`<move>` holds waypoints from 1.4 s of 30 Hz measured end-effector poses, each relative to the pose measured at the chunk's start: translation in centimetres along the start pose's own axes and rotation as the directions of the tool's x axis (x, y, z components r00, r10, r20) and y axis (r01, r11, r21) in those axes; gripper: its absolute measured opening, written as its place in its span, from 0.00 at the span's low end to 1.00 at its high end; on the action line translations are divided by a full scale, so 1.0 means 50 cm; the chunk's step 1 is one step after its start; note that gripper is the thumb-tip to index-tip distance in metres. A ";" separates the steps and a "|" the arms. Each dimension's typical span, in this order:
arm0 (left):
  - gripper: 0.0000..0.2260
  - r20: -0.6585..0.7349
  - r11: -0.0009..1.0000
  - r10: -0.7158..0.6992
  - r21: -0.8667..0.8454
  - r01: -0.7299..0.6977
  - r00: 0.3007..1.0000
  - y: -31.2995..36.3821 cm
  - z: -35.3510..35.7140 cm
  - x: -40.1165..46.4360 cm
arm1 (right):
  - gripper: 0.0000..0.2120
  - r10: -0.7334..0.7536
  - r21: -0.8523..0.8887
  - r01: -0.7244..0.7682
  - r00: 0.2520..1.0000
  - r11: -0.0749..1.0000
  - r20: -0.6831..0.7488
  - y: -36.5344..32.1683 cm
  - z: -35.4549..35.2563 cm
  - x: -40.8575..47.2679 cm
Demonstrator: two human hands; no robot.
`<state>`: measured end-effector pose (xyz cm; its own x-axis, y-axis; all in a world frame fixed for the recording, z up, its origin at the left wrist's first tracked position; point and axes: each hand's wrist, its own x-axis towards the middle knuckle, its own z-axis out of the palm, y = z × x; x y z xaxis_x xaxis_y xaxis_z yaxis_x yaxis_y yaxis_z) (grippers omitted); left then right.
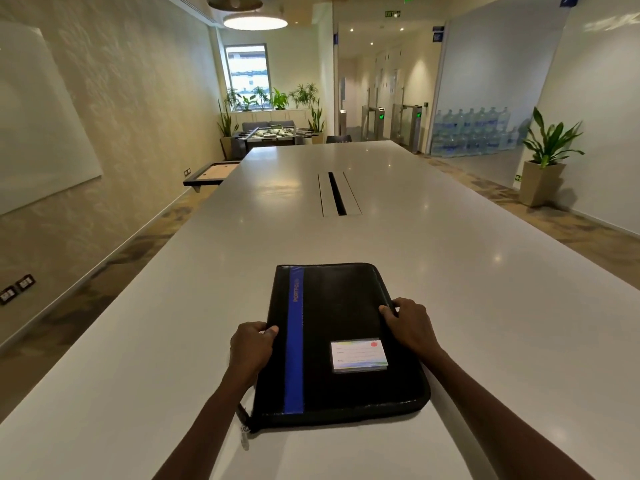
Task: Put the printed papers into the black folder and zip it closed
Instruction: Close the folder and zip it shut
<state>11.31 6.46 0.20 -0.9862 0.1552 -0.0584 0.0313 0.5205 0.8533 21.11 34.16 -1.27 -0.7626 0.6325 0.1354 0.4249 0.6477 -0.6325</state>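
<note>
Both hands' grip: left hand (251, 348), right hand (410, 325) | black folder (341, 341) closed; contents hidden

Indoor, moderately bright, warm cast. Round ceiling lamps (255, 19) and far window (247, 72) light room; window blown out. Soft glare spots on white surface (467, 271). Wide-angle bending at edges. Background slightly soft, possibly compression.

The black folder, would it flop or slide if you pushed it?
The black folder looks padded and flat, so probably fairly stiff. The white table is glossy, so it may slide easily. It lies flat, so it likely won't tip.
</note>
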 end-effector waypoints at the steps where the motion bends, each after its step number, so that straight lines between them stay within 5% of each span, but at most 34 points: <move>1: 0.12 -0.010 0.999 0.028 0.036 -0.028 1.000 0.002 -0.003 -0.001 | 0.17 -0.002 -0.016 0.001 1.000 1.000 -0.011 -0.001 0.002 -0.001; 10: 0.12 -0.022 0.920 0.196 0.349 -0.176 0.980 0.012 -0.039 -0.001 | 0.18 -0.065 -0.271 0.053 0.997 0.961 -0.036 -0.020 -0.002 -0.015; 14: 0.14 -0.018 0.921 0.220 0.335 -0.202 0.975 0.007 -0.056 -0.028 | 0.14 -0.087 -0.345 0.077 0.996 0.936 -0.015 -0.033 -0.026 -0.024; 19: 0.08 0.057 0.934 0.204 0.288 -0.212 0.977 -0.018 -0.090 -0.083 | 0.11 -0.217 -0.410 0.122 0.956 0.904 -0.195 -0.082 -0.037 -0.086; 25: 0.05 0.205 0.928 0.219 0.258 -0.268 0.954 -0.056 -0.135 -0.156 | 0.07 -0.327 -0.238 0.269 0.910 0.933 -0.253 -0.149 -0.020 -0.200; 37: 0.05 0.339 0.858 0.296 0.317 -0.405 0.893 -0.101 -0.190 -0.225 | 0.11 -0.471 0.022 0.473 0.869 0.881 0.151 -0.221 0.108 -0.405; 42: 0.09 0.299 0.913 0.277 0.215 -0.347 0.913 -0.107 -0.199 -0.241 | 0.17 -0.428 0.013 0.431 0.891 0.902 0.153 -0.240 0.145 -0.444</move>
<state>21.40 -6.54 1.49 -0.8434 0.5365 0.0280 0.4057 0.6019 0.6878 29.40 9.26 -2.20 -0.9357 0.2213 0.2748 0.0479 0.8514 -0.5223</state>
